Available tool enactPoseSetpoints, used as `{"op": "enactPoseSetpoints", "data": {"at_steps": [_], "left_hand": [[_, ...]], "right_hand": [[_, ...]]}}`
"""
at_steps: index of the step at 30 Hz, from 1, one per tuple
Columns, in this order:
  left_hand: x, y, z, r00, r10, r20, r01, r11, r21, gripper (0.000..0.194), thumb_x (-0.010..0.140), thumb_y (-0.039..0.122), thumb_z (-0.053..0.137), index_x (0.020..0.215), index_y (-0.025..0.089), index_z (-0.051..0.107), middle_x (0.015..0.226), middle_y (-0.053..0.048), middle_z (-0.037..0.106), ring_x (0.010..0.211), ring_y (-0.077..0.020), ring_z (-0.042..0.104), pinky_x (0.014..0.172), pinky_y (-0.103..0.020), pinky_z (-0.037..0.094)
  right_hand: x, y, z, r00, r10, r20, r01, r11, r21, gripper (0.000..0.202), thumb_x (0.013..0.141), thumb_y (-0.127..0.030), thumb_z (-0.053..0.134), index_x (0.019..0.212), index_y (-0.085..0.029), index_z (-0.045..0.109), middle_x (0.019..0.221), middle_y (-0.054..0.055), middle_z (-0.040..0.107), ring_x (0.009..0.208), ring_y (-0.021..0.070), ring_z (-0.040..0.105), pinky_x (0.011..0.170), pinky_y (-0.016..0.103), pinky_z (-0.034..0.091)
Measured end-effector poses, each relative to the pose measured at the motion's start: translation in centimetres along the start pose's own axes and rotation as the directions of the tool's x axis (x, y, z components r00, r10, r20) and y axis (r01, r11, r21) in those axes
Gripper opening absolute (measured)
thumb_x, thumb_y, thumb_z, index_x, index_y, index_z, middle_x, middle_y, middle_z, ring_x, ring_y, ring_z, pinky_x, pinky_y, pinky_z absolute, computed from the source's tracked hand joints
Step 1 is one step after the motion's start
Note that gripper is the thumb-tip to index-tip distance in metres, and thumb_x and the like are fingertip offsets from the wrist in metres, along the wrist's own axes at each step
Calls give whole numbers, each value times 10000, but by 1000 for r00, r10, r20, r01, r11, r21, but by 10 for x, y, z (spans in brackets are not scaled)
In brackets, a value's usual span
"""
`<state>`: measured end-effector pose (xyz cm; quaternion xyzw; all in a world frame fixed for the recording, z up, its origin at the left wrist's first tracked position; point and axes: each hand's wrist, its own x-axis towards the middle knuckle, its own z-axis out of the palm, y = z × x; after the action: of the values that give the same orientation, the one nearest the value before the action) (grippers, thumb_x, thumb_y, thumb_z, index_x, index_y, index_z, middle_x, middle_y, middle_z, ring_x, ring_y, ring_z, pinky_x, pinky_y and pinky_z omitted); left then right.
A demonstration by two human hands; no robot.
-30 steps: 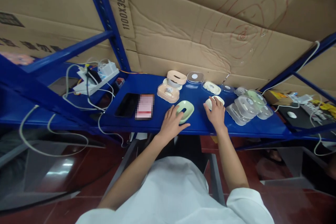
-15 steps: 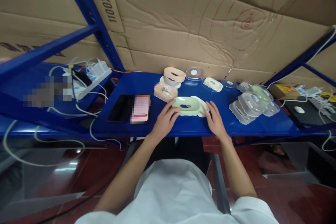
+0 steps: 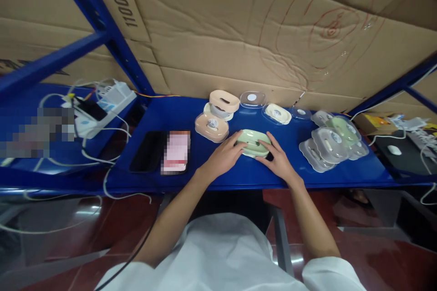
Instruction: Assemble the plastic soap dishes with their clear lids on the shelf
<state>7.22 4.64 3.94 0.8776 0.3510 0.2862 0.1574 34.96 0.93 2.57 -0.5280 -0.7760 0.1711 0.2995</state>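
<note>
Both my hands are on a green oval plastic soap dish (image 3: 251,136) with a slot in its middle, low over the front half of the table. My left hand (image 3: 227,157) grips its left end, thumb at the near rim. My right hand (image 3: 278,158) holds the right end, its fingers curled over the rim. A pale edge shows under the green part, mostly hidden. Behind my left hand lies a peach soap dish (image 3: 208,132) under a clear cover. Farther back a peach slotted tray (image 3: 223,100) rests on a grey part and a cream base.
Clear lid (image 3: 252,98) and cream dish (image 3: 277,113) lie along the back. Stacked clear-covered soap dishes (image 3: 327,145) stand at right. Two phones, one dark (image 3: 146,151) and one lit (image 3: 175,152), lie left. A power strip (image 3: 118,95) with cables sits beyond the blue post.
The green part has moved right, over the cream piece that lay beside it. My right hand has gone from touching the cream piece to gripping the green part's right end. The view has shifted slightly.
</note>
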Motion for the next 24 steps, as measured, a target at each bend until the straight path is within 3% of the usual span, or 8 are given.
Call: {"op": "enactPoseSetpoints", "data": {"at_steps": [3, 7, 11, 14, 16, 18, 21, 24], "left_hand": [[5, -2, 2, 999, -7, 43, 7, 1000, 9, 285, 1067, 302, 604, 1334, 240, 680, 1741, -131, 395, 1549, -341, 492, 1271, -547, 436], [-2, 2, 7, 994, -94, 51, 88, 991, 101, 257, 1038, 223, 636, 1282, 261, 704, 1749, -117, 384, 1420, -343, 623, 1189, -552, 519], [-27, 8, 9, 983, -184, -5, 183, 969, 166, 269, 1009, 261, 686, 1275, 273, 724, 1705, -143, 445, 1382, -378, 644, 1093, -560, 595], [-43, 7, 9, 980, -195, -34, 198, 977, 85, 297, 1017, 321, 680, 1310, 319, 730, 1668, -119, 492, 1406, -372, 624, 1121, -572, 584], [-47, 5, 7, 981, -191, -36, 193, 980, 41, 299, 1034, 334, 655, 1324, 336, 729, 1657, -103, 508, 1416, -355, 616, 1149, -573, 565], [-46, 3, 6, 981, -189, -42, 190, 981, 34, 295, 1044, 341, 638, 1323, 337, 731, 1653, -101, 516, 1400, -346, 626, 1143, -571, 567], [-44, 3, 6, 983, -173, -65, 177, 982, 67, 289, 1050, 327, 622, 1316, 323, 736, 1651, -116, 522, 1340, -338, 666, 1114, -549, 588], [-45, 5, 7, 983, -167, -76, 175, 979, 108, 304, 1045, 302, 620, 1328, 323, 729, 1656, -120, 520, 1305, -345, 689, 1104, -543, 593]], "right_hand": [[-5, -4, 9, 999, -31, -4, 31, 998, -54, 686, 1013, -451, 699, 1643, -336, 454, 1797, 88, 242, 1653, 310, 269, 1320, 578, 348], [-10, -7, 5, 992, -84, 98, 95, 988, -122, 690, 1040, -411, 663, 1670, -415, 380, 1770, 58, 319, 1662, 326, 236, 1322, 683, 282], [34, 4, -20, 969, -131, 208, 149, 986, -73, 625, 1078, -415, 580, 1671, -398, 383, 1745, 59, 380, 1627, 308, 349, 1300, 621, 367], [108, 20, -29, 997, -69, 21, 72, 960, -270, 619, 1088, -408, 522, 1680, -289, 387, 1736, 107, 391, 1632, 330, 331, 1321, 615, 312], [161, 28, -23, 997, -39, -71, 5, 902, -431, 651, 1076, -377, 515, 1689, -227, 354, 1755, 135, 338, 1647, 367, 262, 1323, 662, 239], [199, 31, -9, 993, -14, -120, -50, 860, -508, 691, 1054, -323, 526, 1694, -171, 318, 1704, 183, 391, 1604, 390, 316, 1309, 683, 217], [218, 26, 8, 978, 47, -202, -148, 840, -521, 665, 1022, -288, 563, 1651, -145, 398, 1493, 227, 544, 1448, 429, 456, 1240, 724, 272], [195, 17, 9, 975, 72, -210, -164, 871, -463, 435, 1015, -307, 585, 1433, -202, 642, 1366, 198, 591, 1357, 423, 518, 1183, 703, 361]]}}
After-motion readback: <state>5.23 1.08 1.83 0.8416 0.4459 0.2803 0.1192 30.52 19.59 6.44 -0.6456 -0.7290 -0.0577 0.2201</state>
